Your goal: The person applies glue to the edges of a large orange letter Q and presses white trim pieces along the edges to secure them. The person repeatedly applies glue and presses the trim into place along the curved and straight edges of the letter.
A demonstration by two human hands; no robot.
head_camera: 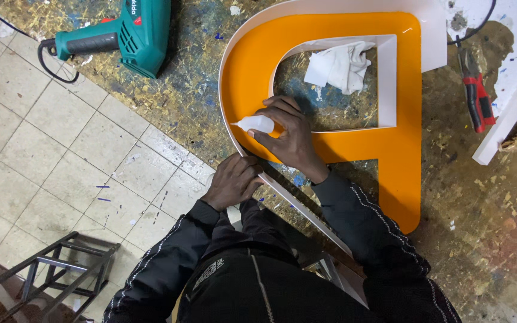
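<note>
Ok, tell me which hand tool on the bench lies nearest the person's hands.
The red-handled pliers, right of the orange letter. The teal heat gun lies farther off, at the upper left.

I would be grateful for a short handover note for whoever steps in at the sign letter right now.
Right hand: holds a small white squeeze bottle, nozzle pointing at the inner side of the white edge strip of the big orange letter.
Left hand: presses the same strip from outside, at the table's edge.
Nearby: white rag in the letter's opening, green heat gun at the far left, red pliers on the right.
Done: strip already follows the curved top.
Left: I cannot tell how much of the seam is bonded; the lower strip runs out of sight beneath the arms.
</note>
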